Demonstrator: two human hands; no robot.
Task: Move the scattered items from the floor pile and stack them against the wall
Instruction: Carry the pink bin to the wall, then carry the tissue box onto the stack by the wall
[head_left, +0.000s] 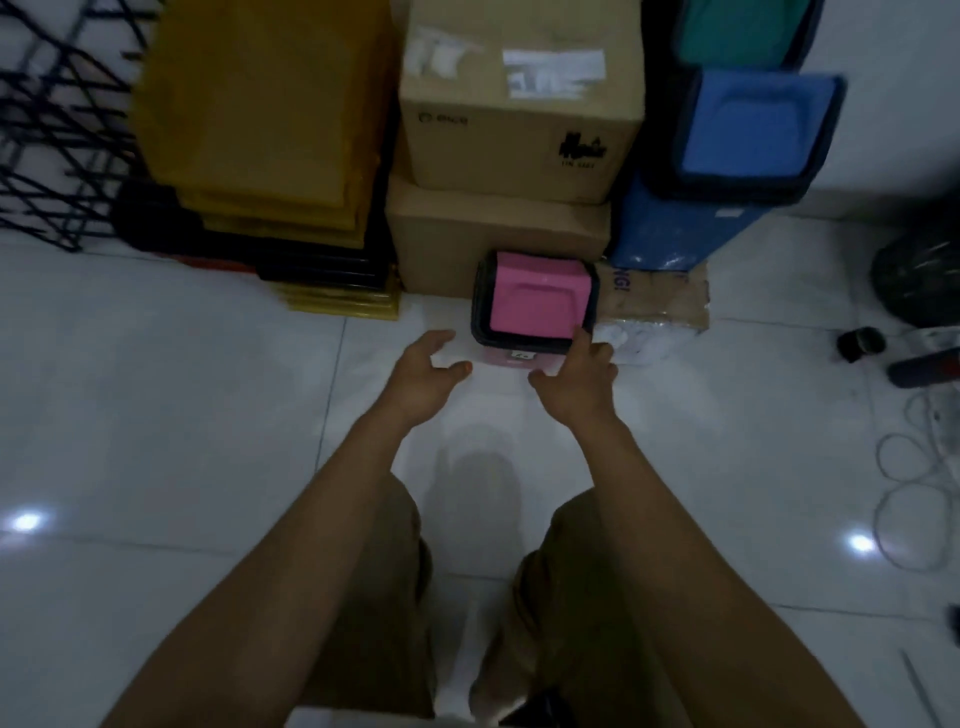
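- The pink bin (535, 306) stands on the floor against the lower carton (441, 244), at 12 o'clock from the person.
- Left hand (423, 376) hovers with fingers apart; right hand (576, 376) touches the bin's rim with relaxed fingers.
- It looks light, stiff, smooth plastic; best held by both sides.

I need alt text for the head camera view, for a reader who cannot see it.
A person's left hand and right hand reach toward a small pink-lidded bin on the white tiled floor; the right fingertip touches its rim. Behind it stand two stacked cardboard boxes, yellow panels and a blue bin.
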